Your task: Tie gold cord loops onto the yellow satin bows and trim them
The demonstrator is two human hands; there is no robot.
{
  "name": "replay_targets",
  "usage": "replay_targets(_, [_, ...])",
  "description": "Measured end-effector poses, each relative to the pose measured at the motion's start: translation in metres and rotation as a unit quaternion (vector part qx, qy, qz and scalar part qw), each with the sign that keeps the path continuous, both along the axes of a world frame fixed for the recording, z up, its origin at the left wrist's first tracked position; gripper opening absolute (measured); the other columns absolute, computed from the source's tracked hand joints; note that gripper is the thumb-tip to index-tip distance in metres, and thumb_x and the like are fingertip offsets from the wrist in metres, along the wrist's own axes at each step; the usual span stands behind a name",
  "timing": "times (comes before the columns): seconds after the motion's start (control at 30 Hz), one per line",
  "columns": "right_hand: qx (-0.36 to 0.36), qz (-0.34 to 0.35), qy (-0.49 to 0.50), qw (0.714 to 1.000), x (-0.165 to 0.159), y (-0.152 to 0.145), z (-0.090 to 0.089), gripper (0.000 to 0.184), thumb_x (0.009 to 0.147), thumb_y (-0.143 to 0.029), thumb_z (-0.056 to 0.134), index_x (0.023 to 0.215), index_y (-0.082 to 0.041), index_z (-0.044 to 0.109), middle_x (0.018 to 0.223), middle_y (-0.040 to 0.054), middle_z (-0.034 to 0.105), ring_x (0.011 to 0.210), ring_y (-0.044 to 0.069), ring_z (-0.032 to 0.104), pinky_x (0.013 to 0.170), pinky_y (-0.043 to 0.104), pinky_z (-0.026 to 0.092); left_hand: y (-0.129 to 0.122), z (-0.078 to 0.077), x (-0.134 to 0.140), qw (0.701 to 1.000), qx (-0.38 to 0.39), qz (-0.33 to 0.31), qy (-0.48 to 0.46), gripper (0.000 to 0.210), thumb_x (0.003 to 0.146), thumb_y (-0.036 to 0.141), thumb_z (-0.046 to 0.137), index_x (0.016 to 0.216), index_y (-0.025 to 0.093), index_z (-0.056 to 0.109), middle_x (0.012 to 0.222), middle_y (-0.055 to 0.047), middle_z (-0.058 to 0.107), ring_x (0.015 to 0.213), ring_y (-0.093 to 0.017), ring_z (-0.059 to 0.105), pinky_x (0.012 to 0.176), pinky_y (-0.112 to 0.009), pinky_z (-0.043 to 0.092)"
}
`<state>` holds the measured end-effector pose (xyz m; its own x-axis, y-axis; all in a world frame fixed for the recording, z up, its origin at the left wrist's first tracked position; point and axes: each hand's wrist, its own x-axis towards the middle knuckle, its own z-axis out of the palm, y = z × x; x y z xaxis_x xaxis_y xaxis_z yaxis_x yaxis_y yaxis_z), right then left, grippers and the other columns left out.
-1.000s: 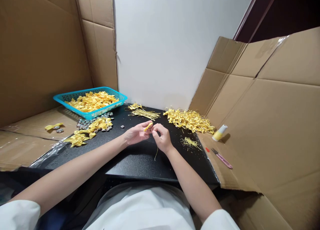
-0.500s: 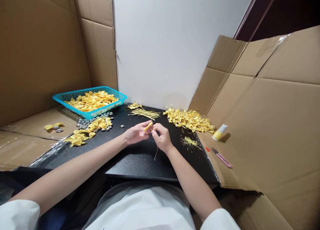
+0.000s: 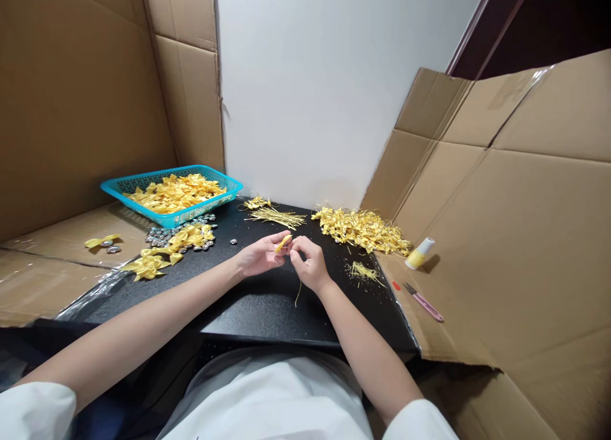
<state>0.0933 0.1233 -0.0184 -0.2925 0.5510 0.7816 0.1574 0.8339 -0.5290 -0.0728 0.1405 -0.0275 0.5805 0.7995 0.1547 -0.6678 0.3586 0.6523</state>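
My left hand is closed on a small yellow ribbon bow, held edge-on between thumb and fingers above the black table. Right beside it, my right hand pinches a thin gold cord, whose loose end hangs below the fingers. The fingertips of both hands nearly meet at the bow, and where the cord meets the bow is hidden. Beyond the hands lies a bundle of cut gold cords. A single silver bead rests to the left of them.
At the left, a blue basket holds yellow bows, with silver beads and loose bows before it. A heap of corded bows, cord scraps, a yellow-white bottle and pink thread snips lie right. Cardboard walls flank the table.
Both hands stay almost in the same place. The right fingers have shifted very slightly at the bow; the cord's hanging end looks nearly unchanged.
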Motion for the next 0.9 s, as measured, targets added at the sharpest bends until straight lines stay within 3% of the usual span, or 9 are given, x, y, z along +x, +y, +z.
replay_targets(0.9, [-0.008,-0.003,-0.004,1.0,0.0,0.0006,-0.0005,0.019,0.079,-0.019,0.045,0.061,-0.022,0.041,0.069,0.001,0.055,0.068,0.014,0.053,0.067,0.028,0.044,0.001,-0.002,0.0009,1.0,0.009,0.005,0.02,0.038,0.061,0.003,0.076,0.096,0.015,0.07,0.084,-0.002,0.068,0.065,-0.008,0.057,0.054,-0.017,0.04])
